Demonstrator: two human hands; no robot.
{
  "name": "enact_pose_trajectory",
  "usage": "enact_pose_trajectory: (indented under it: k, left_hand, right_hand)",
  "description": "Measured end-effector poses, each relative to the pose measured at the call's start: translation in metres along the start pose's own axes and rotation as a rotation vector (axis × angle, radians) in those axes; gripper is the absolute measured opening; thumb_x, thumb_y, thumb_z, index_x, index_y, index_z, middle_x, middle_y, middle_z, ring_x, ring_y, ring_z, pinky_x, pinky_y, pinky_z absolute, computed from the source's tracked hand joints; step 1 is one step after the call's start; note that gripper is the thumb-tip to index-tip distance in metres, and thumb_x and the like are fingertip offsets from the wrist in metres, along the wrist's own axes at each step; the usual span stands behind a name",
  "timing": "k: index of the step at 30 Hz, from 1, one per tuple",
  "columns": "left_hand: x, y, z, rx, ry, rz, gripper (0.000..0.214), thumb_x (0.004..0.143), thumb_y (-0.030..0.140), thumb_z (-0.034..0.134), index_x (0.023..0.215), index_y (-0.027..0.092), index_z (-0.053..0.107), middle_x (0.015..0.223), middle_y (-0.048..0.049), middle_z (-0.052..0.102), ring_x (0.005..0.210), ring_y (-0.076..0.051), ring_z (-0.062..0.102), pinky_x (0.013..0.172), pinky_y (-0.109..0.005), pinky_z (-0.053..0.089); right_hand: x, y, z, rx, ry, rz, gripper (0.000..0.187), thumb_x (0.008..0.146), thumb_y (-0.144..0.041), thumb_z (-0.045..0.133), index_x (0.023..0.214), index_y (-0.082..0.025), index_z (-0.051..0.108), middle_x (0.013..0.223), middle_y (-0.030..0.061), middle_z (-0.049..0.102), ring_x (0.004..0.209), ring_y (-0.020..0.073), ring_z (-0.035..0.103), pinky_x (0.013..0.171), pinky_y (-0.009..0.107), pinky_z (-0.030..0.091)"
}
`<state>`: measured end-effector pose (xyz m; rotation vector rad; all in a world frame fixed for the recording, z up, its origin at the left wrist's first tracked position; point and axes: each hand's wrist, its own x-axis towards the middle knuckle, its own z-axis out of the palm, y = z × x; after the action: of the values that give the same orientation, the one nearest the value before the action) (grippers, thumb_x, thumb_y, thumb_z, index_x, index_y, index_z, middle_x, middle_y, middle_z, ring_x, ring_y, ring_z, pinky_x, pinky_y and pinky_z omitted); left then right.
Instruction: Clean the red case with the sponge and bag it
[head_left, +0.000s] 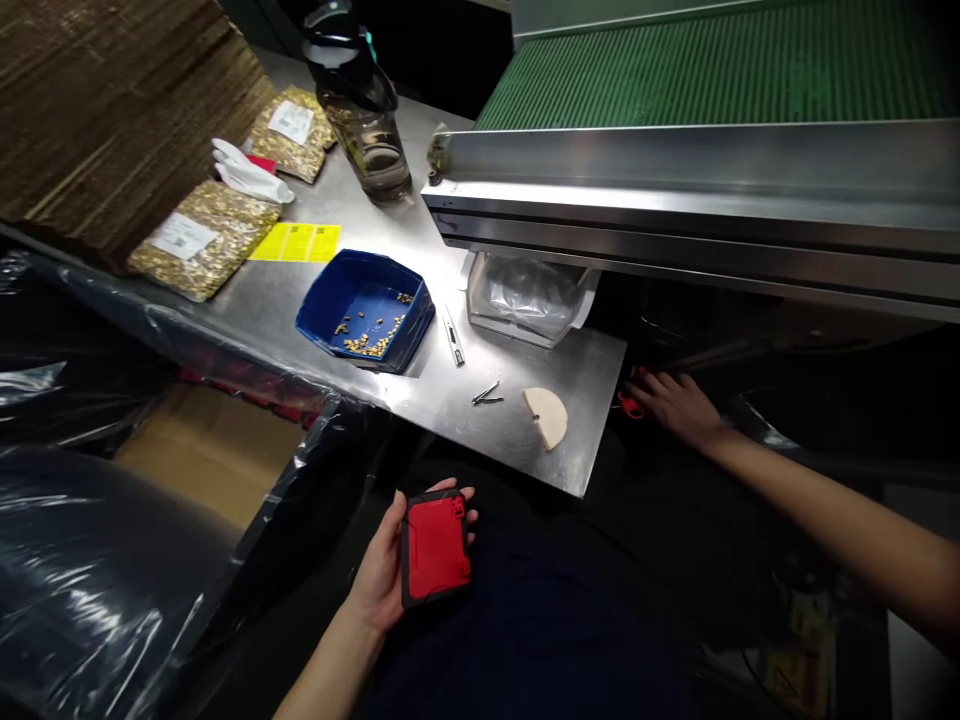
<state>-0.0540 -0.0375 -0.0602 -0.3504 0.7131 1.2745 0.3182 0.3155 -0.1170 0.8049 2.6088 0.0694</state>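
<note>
My left hand (379,572) is wrapped round a flat red-and-black plastic case (437,545), thumb on the near side and fingertips showing past the far edge. Off to the right, beyond the metal table's corner, my right hand (681,410) has its fingertips on a small red object (631,402); its kind is lost in the dark. On the table between the hands lie a half-round pale wooden disc (548,417), small nippers (487,394) and a slim cutter knife (454,337).
A blue bin (365,300) holds small brass-coloured parts. Behind it are yellow labels (296,242), bags of brass parts (202,240), a white glove (247,172) and a water bottle (371,130). A green conveyor belt (720,75) with a metal rail overhangs a clear-plastic-lined tray (529,295).
</note>
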Motion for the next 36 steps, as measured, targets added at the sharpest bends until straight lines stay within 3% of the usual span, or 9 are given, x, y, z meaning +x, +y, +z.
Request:
enact_pose_trajectory:
  k: [3, 6, 10, 13, 19, 23, 29, 33, 36]
  left_hand:
    - [-0.009, 0.003, -0.004, 0.085, 0.041, 0.028, 0.059, 0.099, 0.058, 0.058, 0.138, 0.014, 0.064, 0.145, -0.0161, 0.064, 0.122, -0.032, 0.068, 0.102, -0.040, 0.060]
    - [-0.015, 0.005, -0.010, 0.133, 0.065, 0.032, 0.059, 0.096, 0.056, 0.065, 0.138, 0.014, 0.064, 0.143, -0.0167, 0.065, 0.119, -0.032, 0.070, 0.096, -0.037, 0.063]
    - [-0.016, 0.006, -0.013, 0.258, 0.080, 0.054, 0.064, 0.093, 0.057, 0.069, 0.140, 0.014, 0.061, 0.144, -0.0196, 0.064, 0.118, -0.032, 0.070, 0.092, -0.037, 0.064]
    - [-0.017, 0.003, -0.011, 0.418, 0.096, 0.088, 0.066, 0.093, 0.059, 0.067, 0.142, 0.016, 0.059, 0.145, -0.0201, 0.062, 0.116, -0.032, 0.069, 0.086, -0.038, 0.066]
    - [-0.019, -0.004, -0.013, 0.564, 0.139, 0.143, 0.064, 0.094, 0.058, 0.066, 0.143, 0.018, 0.058, 0.144, -0.0182, 0.063, 0.118, -0.032, 0.066, 0.083, -0.034, 0.066]
    - [-0.021, -0.003, -0.016, 0.551, 0.131, 0.137, 0.062, 0.097, 0.058, 0.059, 0.144, 0.018, 0.057, 0.147, -0.0182, 0.061, 0.124, -0.034, 0.063, 0.084, -0.035, 0.065]
    - [-0.034, 0.006, -0.015, 0.497, 0.029, 0.000, 0.072, 0.089, 0.045, 0.071, 0.154, 0.029, 0.043, 0.156, -0.0136, 0.051, 0.139, -0.044, 0.050, 0.098, -0.058, 0.060]
    - [-0.042, 0.015, -0.001, 1.073, 0.090, 0.135, 0.097, 0.081, 0.044, 0.082, 0.161, 0.033, 0.028, 0.148, -0.0141, 0.056, 0.131, -0.041, 0.057, 0.114, -0.065, 0.046]
    - [-0.047, 0.025, 0.016, 1.636, -0.044, 0.304, 0.116, 0.074, 0.025, 0.088, 0.163, 0.041, 0.017, 0.155, -0.0079, 0.050, 0.142, -0.036, 0.048, 0.125, -0.060, 0.033]
  right_hand:
    - [-0.025, 0.009, -0.016, 0.020, 0.026, -0.183, 0.052, 0.097, -0.017, 0.044, 0.149, -0.020, 0.051, 0.159, 0.0165, 0.048, 0.144, 0.0372, 0.044, 0.113, 0.063, 0.032]
    - [-0.050, -0.015, -0.057, 0.181, -0.003, -0.467, 0.053, 0.091, -0.015, 0.050, 0.144, -0.024, 0.054, 0.149, 0.0093, 0.060, 0.148, 0.0311, 0.043, 0.125, 0.064, 0.012]
    - [-0.062, -0.098, -0.132, 0.396, -0.252, -0.516, 0.021, 0.092, -0.018, 0.051, 0.105, -0.024, 0.066, 0.098, 0.0031, 0.073, 0.101, 0.0231, 0.071, 0.125, 0.061, 0.021]
    - [-0.053, -0.166, -0.173, 0.434, -0.443, -0.414, 0.017, 0.090, -0.035, 0.059, 0.094, -0.020, 0.066, 0.084, 0.0065, 0.072, 0.078, 0.0280, 0.073, 0.085, 0.049, 0.057]
    - [-0.038, -0.240, -0.197, 0.411, -0.483, -0.348, 0.023, 0.084, -0.034, 0.063, 0.096, -0.016, 0.070, 0.080, 0.0109, 0.076, 0.070, 0.0335, 0.076, 0.057, 0.038, 0.050]
    - [-0.032, -0.251, -0.200, 0.426, -0.474, -0.350, 0.030, 0.090, -0.043, 0.058, 0.088, -0.016, 0.072, 0.081, 0.0124, 0.077, 0.070, 0.0335, 0.076, 0.056, 0.038, 0.050]
    - [-0.034, -0.255, -0.208, 0.446, -0.553, -0.387, 0.035, 0.091, -0.047, 0.058, 0.085, -0.016, 0.074, 0.082, 0.0125, 0.078, 0.074, 0.0337, 0.077, 0.058, 0.037, 0.050]
    - [-0.042, -0.237, -0.229, 0.514, -0.552, -0.357, 0.042, 0.091, -0.056, 0.057, 0.082, -0.018, 0.073, 0.076, 0.0100, 0.077, 0.069, 0.0306, 0.075, 0.054, 0.034, 0.040]
    - [-0.037, -0.209, -0.247, 0.614, -0.547, -0.316, 0.047, 0.088, -0.065, 0.058, 0.077, -0.021, 0.070, 0.069, 0.0052, 0.074, 0.064, 0.0253, 0.072, 0.050, 0.032, 0.033]
